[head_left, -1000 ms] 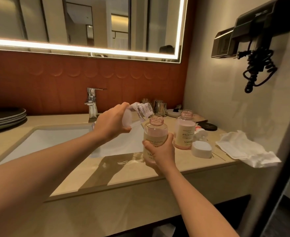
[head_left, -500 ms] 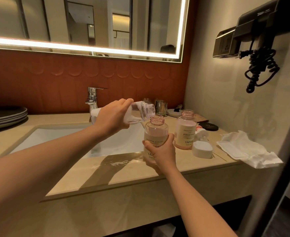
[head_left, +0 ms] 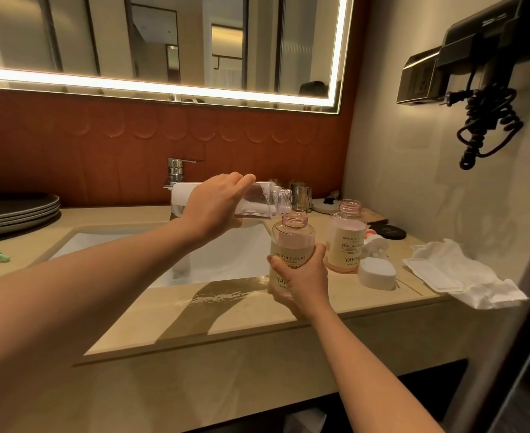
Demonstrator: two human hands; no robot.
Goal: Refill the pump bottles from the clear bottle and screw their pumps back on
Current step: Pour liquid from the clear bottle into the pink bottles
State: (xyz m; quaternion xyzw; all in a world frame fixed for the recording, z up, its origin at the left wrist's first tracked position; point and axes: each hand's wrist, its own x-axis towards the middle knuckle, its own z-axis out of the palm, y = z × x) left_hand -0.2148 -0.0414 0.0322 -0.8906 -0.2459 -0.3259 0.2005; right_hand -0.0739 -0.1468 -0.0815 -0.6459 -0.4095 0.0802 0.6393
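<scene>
My left hand (head_left: 216, 207) grips the clear bottle (head_left: 266, 200), which lies almost level with its open mouth just above the neck of a pink pump bottle (head_left: 291, 239). My right hand (head_left: 301, 276) holds that pump bottle upright by its lower half at the sink's right edge; it has no pump on. A second open pink pump bottle (head_left: 346, 242) stands on the counter to the right. A white pump head (head_left: 376, 271) lies in front of it.
The white sink basin (head_left: 151, 245) and chrome tap (head_left: 176, 171) are under my left arm. Grey plates (head_left: 13, 214) are stacked at the left. A crumpled white cloth (head_left: 457, 273) lies at the counter's right end, and a wall hair dryer (head_left: 476, 73) hangs above it.
My left hand has tipped the clear bottle from mouth-up to almost level and brought its mouth over the pump bottle's neck. My right hand has kept the pump bottle still.
</scene>
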